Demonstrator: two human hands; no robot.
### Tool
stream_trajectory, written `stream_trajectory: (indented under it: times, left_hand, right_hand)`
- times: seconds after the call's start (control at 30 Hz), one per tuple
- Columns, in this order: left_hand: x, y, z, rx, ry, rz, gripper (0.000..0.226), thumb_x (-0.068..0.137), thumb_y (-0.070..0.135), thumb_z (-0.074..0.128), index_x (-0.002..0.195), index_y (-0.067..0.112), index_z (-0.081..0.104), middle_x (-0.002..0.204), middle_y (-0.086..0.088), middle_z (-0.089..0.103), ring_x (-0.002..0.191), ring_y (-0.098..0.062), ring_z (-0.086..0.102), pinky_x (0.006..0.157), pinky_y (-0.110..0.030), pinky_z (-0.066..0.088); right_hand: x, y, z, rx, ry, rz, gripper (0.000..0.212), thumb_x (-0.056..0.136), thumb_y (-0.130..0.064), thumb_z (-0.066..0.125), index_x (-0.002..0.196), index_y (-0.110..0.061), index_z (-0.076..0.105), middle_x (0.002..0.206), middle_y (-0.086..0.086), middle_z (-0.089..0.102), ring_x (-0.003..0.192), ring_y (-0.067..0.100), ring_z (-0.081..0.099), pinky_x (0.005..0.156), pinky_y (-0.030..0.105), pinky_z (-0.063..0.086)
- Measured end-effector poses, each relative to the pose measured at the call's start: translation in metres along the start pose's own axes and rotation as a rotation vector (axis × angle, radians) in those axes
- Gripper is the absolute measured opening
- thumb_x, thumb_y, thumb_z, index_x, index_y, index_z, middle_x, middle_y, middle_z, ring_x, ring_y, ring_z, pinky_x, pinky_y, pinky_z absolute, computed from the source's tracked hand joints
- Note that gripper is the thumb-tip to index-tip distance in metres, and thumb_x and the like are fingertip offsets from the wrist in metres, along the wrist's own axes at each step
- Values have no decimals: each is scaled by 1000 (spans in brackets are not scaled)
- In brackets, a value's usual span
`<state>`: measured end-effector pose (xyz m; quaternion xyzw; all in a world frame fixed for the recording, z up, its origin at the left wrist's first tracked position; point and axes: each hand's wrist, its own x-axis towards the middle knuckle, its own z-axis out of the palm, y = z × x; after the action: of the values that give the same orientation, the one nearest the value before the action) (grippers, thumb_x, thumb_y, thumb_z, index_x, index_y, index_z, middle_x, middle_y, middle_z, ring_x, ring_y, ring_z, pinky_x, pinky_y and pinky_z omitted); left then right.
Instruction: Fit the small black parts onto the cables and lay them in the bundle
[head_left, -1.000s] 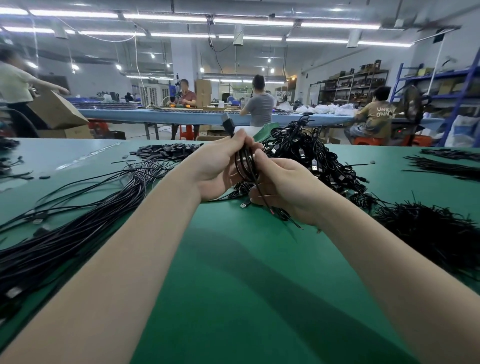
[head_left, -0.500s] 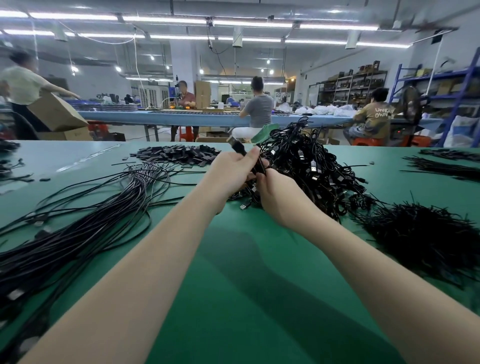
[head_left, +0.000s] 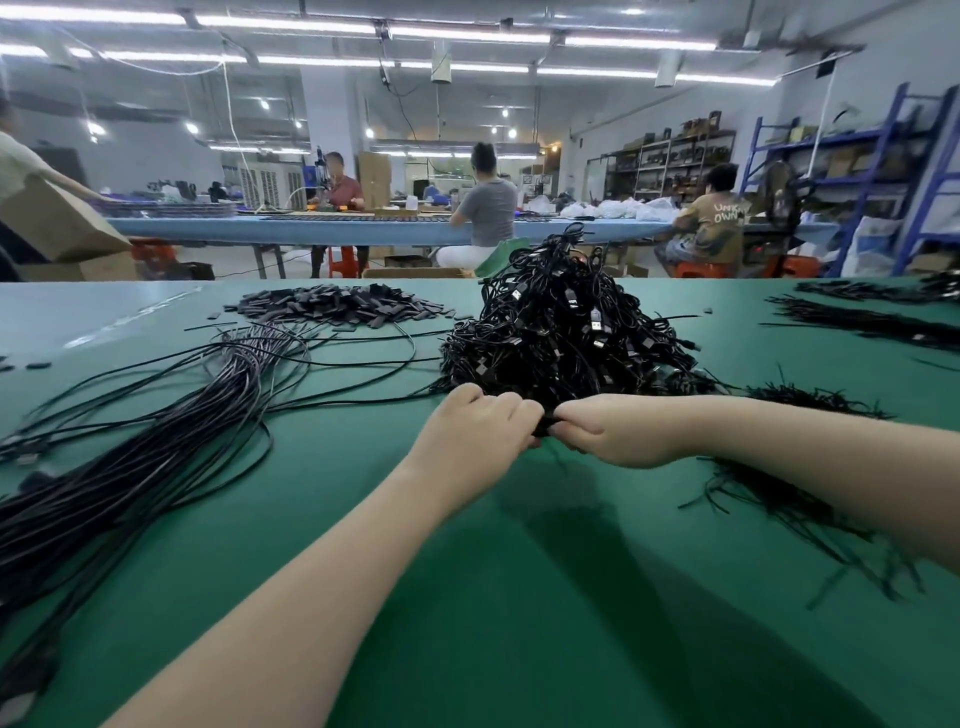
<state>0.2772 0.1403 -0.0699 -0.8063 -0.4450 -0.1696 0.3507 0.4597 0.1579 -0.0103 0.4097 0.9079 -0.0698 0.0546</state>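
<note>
Green table (head_left: 467, 597). Left hand (head_left: 480, 434) and right hand (head_left: 605, 431) meet knuckle to knuckle, fingers curled tight round a dark coiled cable (head_left: 544, 427) held between them at the near foot of the tangled heap of cables (head_left: 561, 332). Straight cable bundle (head_left: 130, 467) fans out left. Black ties (head_left: 810, 499) lie right. Farther back, a pile of small black parts (head_left: 337, 306). No containers close by.

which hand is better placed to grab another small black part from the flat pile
Left, probably. The left hand lies on the side of the pile of small black parts; the right hand would have to cross the cable heap.
</note>
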Motion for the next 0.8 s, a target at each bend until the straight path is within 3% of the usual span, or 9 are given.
stream_trajectory:
  times: [0.07, 0.13, 0.2, 0.23, 0.33, 0.47, 0.6, 0.73, 0.8]
  left_hand:
    - [3, 11, 3, 25, 42, 8, 26, 91, 28, 43, 73, 19, 60, 63, 5, 57, 52, -17, 57, 54, -28, 40]
    - [1, 18, 4, -31, 0, -73, 23, 94, 24, 45, 74, 18, 55, 66, 2, 59, 56, -21, 60, 56, -30, 36]
    - [-5, 18, 9, -139, -116, -228, 20, 100, 27, 37, 82, 20, 42, 81, -1, 62, 71, -27, 62, 63, -32, 28]
    - [-9, 16, 14, -185, -144, -322, 19, 102, 29, 31, 85, 21, 36, 87, 0, 61, 77, -28, 60, 64, -32, 26]
    - [-17, 7, 25, -414, -163, -586, 25, 104, 30, 27, 82, 18, 30, 81, 3, 48, 79, -32, 56, 65, -33, 31]
    - [-14, 5, 29, -603, -160, -692, 32, 103, 30, 28, 72, 20, 29, 71, 3, 46, 67, -24, 49, 58, -35, 30]
    - [-15, 5, 27, -623, -145, -702, 33, 102, 30, 29, 71, 16, 31, 66, -1, 49, 57, -18, 44, 50, -31, 24]
    - [-16, 5, 24, -638, -153, -723, 34, 101, 31, 29, 72, 14, 33, 66, -2, 50, 58, -20, 45, 50, -31, 25]
    - [-16, 4, 24, -649, -160, -726, 35, 102, 32, 28, 73, 14, 34, 67, -2, 51, 61, -21, 48, 51, -32, 27]
  right_hand:
    - [-5, 9, 3, -328, 27, -38, 31, 103, -40, 25, 88, -18, 40, 85, -2, 53, 75, 19, 53, 73, 35, 43]
    - [-7, 24, -9, -655, 89, -40, 39, 99, -53, 26, 113, -22, 46, 106, -5, 59, 97, 19, 60, 83, 37, 46]
    - [-14, 46, -36, -728, 118, 108, 60, 91, -65, 35, 136, -26, 40, 125, -4, 56, 108, 17, 59, 76, 30, 47]
    - [-20, 58, -50, -746, 119, 226, 63, 88, -67, 39, 137, -27, 41, 125, -4, 57, 106, 17, 59, 69, 28, 47]
    - [-44, 101, -75, -810, 52, 585, 50, 90, -64, 42, 110, -23, 62, 104, -6, 62, 93, 17, 61, 72, 33, 53]
    - [-68, 144, -55, -576, 87, 780, 53, 92, -60, 42, 69, -14, 55, 71, -3, 55, 67, 17, 57, 71, 35, 56]
    - [-75, 162, -33, -322, 157, 788, 49, 88, -57, 55, 81, -11, 72, 74, 0, 66, 70, 19, 64, 71, 35, 58]
    - [-71, 161, -30, -255, 204, 764, 48, 86, -57, 59, 58, -18, 60, 60, -1, 58, 60, 18, 57, 61, 29, 52]
    - [-69, 160, -32, -247, 172, 773, 39, 85, -55, 61, 77, -18, 71, 68, -4, 61, 71, 18, 59, 71, 33, 56]
